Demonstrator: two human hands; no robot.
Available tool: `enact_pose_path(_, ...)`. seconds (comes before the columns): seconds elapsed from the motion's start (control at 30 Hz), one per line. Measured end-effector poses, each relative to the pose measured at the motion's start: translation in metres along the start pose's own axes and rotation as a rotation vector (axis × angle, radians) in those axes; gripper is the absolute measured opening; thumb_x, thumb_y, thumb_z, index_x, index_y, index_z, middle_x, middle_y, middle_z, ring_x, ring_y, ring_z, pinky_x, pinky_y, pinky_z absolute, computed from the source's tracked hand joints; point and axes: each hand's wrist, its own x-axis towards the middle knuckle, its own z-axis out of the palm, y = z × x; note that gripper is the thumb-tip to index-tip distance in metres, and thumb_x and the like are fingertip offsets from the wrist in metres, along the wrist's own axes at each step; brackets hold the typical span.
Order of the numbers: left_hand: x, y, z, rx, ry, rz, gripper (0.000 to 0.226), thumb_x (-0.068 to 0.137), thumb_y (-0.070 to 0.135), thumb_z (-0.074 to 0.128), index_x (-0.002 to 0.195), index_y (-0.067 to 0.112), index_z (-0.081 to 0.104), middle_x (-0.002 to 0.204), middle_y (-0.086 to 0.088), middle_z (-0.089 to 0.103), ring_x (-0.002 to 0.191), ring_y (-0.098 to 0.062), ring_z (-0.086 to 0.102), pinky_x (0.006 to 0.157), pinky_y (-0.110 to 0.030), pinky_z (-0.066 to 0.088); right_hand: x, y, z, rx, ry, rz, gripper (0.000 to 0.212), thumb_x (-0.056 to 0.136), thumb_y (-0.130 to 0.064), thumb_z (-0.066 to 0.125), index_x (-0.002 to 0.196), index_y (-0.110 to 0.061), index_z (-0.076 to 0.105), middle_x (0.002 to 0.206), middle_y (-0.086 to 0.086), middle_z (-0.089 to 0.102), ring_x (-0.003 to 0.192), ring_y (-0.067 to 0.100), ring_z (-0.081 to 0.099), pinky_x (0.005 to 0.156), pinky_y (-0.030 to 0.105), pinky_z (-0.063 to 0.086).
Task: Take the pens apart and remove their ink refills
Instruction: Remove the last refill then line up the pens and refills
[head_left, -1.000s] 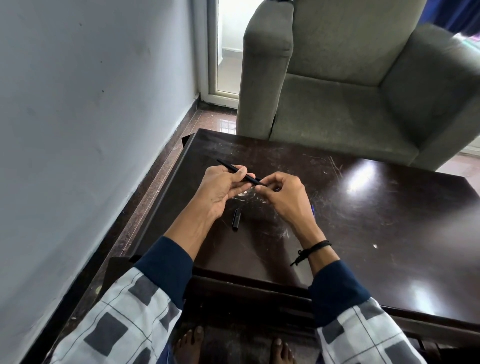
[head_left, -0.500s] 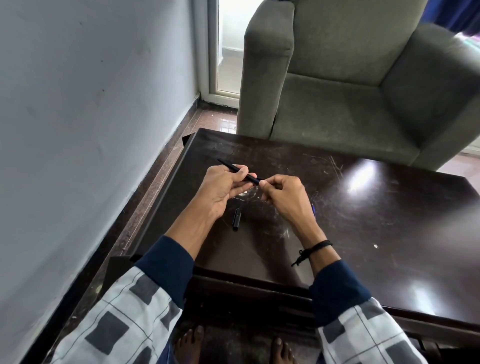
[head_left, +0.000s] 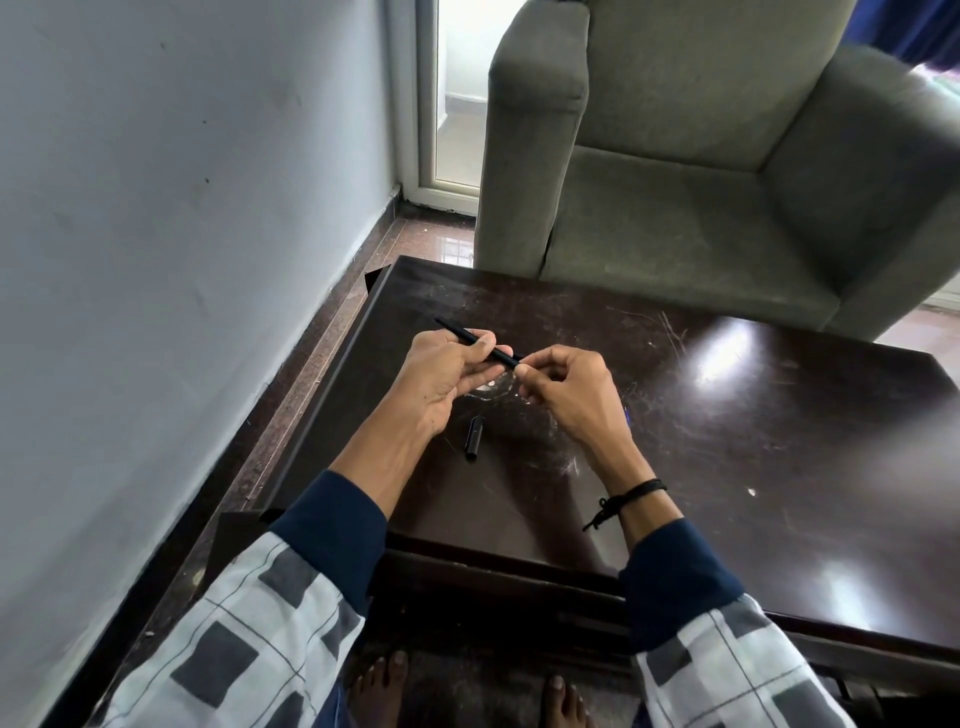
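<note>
While the pen (head_left: 452, 328) is held above the table (head_left: 727, 441), both hands are engaged on it. The left hand (head_left: 441, 379) grips the barrel with fingers curled round it, and the rear end projects beyond the cap (head_left: 474, 438) and to its left. The right hand (head_left: 566, 395) pinches the tip end between thumb and fingertip, beyond the cap and slightly to its right. The cap lies loose on the table, clear of both hands.

Status, judged from this layout: cap removal is complete. The tip end appears to be under a twisting or pulling grip, and no refill is visible.

A blue sliver (head_left: 627, 414) shows past the right hand, well right of the cap. It may be another pen, but too little shows to tell.

Remaining: separate the tip, withdraw the refill, then repeat for any further pens.
</note>
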Motion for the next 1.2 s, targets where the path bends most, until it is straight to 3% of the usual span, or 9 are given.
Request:
enact_pose_path(0.13,-0.001,0.000,-0.001,0.008,-0.010,-0.004,0.007,0.095,-0.001,0.064,0.101,-0.002,0.067,0.089,-0.018,0.078,0.088,-0.027,0.077,0.070,-0.029,0.062,0.000,-0.001,-0.001,0.075,-0.029,0.045,0.011,0.095,-0.015,0.074,0.084,-0.016,0.075,0.068,0.002,0.075,0.060,0.008,0.065,0.062,0.024,0.053)
enact_pose_path(0.33,-0.001,0.003,-0.003,0.039,-0.052,0.004,0.008,0.096,0.000,0.063,0.104,-0.001,0.065,0.092,-0.018,0.078,0.091,-0.027,0.077,0.071,-0.029,0.062,-0.001,-0.002,-0.002,0.302,-0.076,0.137,0.014,0.096,-0.006,0.070,0.084,-0.001,0.073,0.062,0.006,0.069,0.052,0.008,0.060,0.054,0.018,0.050)
enact_pose_path(0.5,0.000,0.003,-0.002,0.022,-0.030,0.023,0.005,0.096,0.002,0.064,0.099,0.002,0.067,0.091,-0.018,0.078,0.091,-0.027,0.077,0.071,-0.029,0.062,0.000,-0.001,0.001,0.333,-0.066,0.139,0.009,0.097,-0.011,0.071,0.092,-0.005,0.075,0.068,0.004,0.073,0.058,0.010,0.063,0.061,0.023,0.052)
enact_pose_path(0.63,0.002,0.001,-0.003,-0.002,0.082,0.035,0.006,0.096,0.002,0.064,0.093,0.005,0.068,0.086,-0.016,0.078,0.088,-0.026,0.077,0.071,-0.029,0.062,-0.002,0.000,0.007,-0.089,0.134,-0.006,0.012,0.091,-0.031,0.078,0.100,-0.024,0.074,0.082,-0.006,0.073,0.072,0.009,0.068,0.067,0.026,0.054)
enact_pose_path(0.73,0.006,0.002,-0.006,-0.022,0.161,0.049,0.006,0.096,0.002,0.064,0.093,0.005,0.068,0.090,-0.017,0.077,0.089,-0.025,0.077,0.072,-0.029,0.061,-0.009,-0.006,0.007,-0.302,0.295,-0.271,0.008,0.090,-0.027,0.078,0.093,-0.023,0.071,0.086,-0.009,0.067,0.076,0.011,0.062,0.068,0.030,0.052)
enact_pose_path(0.83,0.007,0.003,-0.008,-0.037,0.196,0.055,0.006,0.096,0.002,0.063,0.094,0.006,0.068,0.092,-0.018,0.076,0.089,-0.023,0.076,0.072,-0.028,0.061,-0.016,-0.011,0.011,-0.480,0.138,-0.574,0.003,0.092,-0.018,0.073,0.093,-0.016,0.074,0.092,-0.002,0.070,0.084,0.021,0.066,0.070,0.038,0.054)
enact_pose_path(0.93,0.008,0.005,-0.008,-0.048,0.216,0.058,0.007,0.097,0.002,0.062,0.095,0.006,0.068,0.093,-0.017,0.075,0.087,-0.021,0.075,0.071,-0.026,0.061,-0.022,-0.013,0.020,-0.633,-0.136,-0.717,0.009,0.093,-0.018,0.068,0.096,-0.016,0.077,0.094,0.001,0.071,0.090,0.027,0.069,0.068,0.041,0.055)
enact_pose_path(1.03,0.008,0.008,-0.010,-0.062,0.234,0.062,0.009,0.097,0.002,0.061,0.094,0.007,0.067,0.092,-0.017,0.075,0.088,-0.021,0.075,0.077,-0.028,0.062,-0.023,-0.012,0.029,-0.705,-0.311,-0.691,0.020,0.096,-0.020,0.060,0.104,-0.022,0.078,0.105,-0.004,0.071,0.100,0.023,0.067,0.074,0.041,0.056)
enact_pose_path(1.2,0.007,0.008,-0.012,-0.066,0.233,0.070,0.008,0.097,0.002,0.061,0.095,0.007,0.067,0.097,-0.018,0.076,0.094,-0.023,0.075,0.079,-0.029,0.061,-0.019,-0.005,0.034,-0.822,-0.501,-0.610,0.043,0.091,-0.007,0.054,0.120,-0.033,0.075,0.128,-0.011,0.064,0.117,0.017,0.057,0.088,0.040,0.056)
